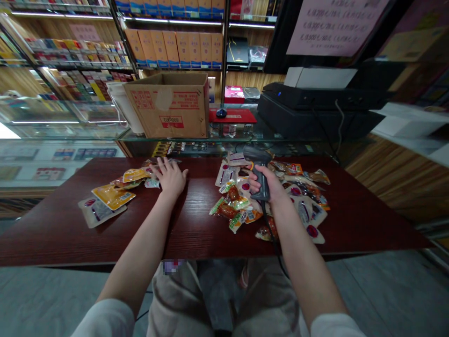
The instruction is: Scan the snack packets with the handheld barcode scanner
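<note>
Dark red wood-grain tabletop (196,234) spans the middle of the frame, with both bare forearms reaching onto it from the bottom edge. The person's left hand (170,179) lies palm down with its fingers spread and holding nothing, its fingertips at the edge of a smaller heap of sealed snack packets (112,196), some yellow and some clear, left of centre. The right hand (266,185) wraps firmly around the grip of a black handheld barcode scanner (260,173), whose head tips up and away from the palm, just above a larger, looser heap of similar packets (242,206) right of centre. The scanner's cable (269,229) trails down across the packets. Beyond the table, a cardboard box (168,105) stands on a glass counter (231,139), beside a computer mouse (221,113) on a red mat (233,115) and a black printer (315,100). Shelves of boxed goods (171,47) line the upper left, and a pink printed notice (336,25) hangs at upper right.
</note>
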A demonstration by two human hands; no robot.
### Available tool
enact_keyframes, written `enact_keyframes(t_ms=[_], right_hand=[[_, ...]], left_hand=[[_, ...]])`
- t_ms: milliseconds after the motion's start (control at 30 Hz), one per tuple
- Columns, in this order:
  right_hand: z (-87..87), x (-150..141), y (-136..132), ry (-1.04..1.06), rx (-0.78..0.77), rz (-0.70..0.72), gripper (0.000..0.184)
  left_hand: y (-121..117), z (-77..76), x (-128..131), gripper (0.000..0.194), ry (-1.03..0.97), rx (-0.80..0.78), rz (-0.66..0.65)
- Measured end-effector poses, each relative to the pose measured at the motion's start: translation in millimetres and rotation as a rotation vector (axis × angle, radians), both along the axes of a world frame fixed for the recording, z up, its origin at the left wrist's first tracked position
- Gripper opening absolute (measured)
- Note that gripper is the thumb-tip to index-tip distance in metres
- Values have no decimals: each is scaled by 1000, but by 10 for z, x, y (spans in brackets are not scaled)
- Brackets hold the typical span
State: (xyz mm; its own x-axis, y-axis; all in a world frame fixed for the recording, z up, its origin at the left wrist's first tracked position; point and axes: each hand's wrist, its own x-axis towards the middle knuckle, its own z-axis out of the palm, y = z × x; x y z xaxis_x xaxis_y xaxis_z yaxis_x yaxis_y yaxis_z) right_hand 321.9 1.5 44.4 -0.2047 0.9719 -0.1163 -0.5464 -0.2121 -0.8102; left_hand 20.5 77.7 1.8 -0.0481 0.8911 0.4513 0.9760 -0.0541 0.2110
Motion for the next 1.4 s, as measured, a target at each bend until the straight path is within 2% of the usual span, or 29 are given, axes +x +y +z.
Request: enact_keyframes(t_ms=[67, 133, 233, 333, 500, 667, 833, 900, 967, 1067, 1133, 1233, 1400], right_hand=[[1, 8, 6, -5, 17, -3, 25], [-2, 18, 15, -9, 30, -9, 25], [-10, 30, 24, -7, 24, -8, 25], [-13, 29, 25, 3, 13, -9, 24], [-23, 5, 21, -1, 20, 17, 27], [-63, 13, 48, 14, 21, 16, 27], [-50, 51, 56, 14, -2, 36, 28], [-31, 58, 48, 10, 2, 36, 30], [-13, 56, 34, 7, 8, 40, 31], [10, 29, -8, -17, 22, 71, 30], [21, -12, -48, -61, 29, 126, 31], [19, -108, -105, -157, 50, 185, 35], [-4, -245, -148, -266, 71, 174, 34]], left_hand=[[-56, 18, 201, 52, -16, -32, -190], [-120, 2, 448, 48, -67, -146, -341], [-192, -57, 759, 55, -146, -309, -409], [-197, -112, 869, 64, -189, -344, -418], [-103, -158, 822, 70, -276, -383, -416], [15, -127, 957, 53, -270, -429, -327], [110, -126, 1082, 37, -369, -454, -259], [116, -146, 1038, 37, -499, -443, -271], [103, -157, 927, 35, -719, -420, -321], [51, -129, 654, 35, -1051, -372, -442], [-4, -88, 434, 38, -1154, -341, -508], [-96, -21, 131, 45, -1182, -289, -559], [-152, 86, -119, 53, -1006, -203, -520]])
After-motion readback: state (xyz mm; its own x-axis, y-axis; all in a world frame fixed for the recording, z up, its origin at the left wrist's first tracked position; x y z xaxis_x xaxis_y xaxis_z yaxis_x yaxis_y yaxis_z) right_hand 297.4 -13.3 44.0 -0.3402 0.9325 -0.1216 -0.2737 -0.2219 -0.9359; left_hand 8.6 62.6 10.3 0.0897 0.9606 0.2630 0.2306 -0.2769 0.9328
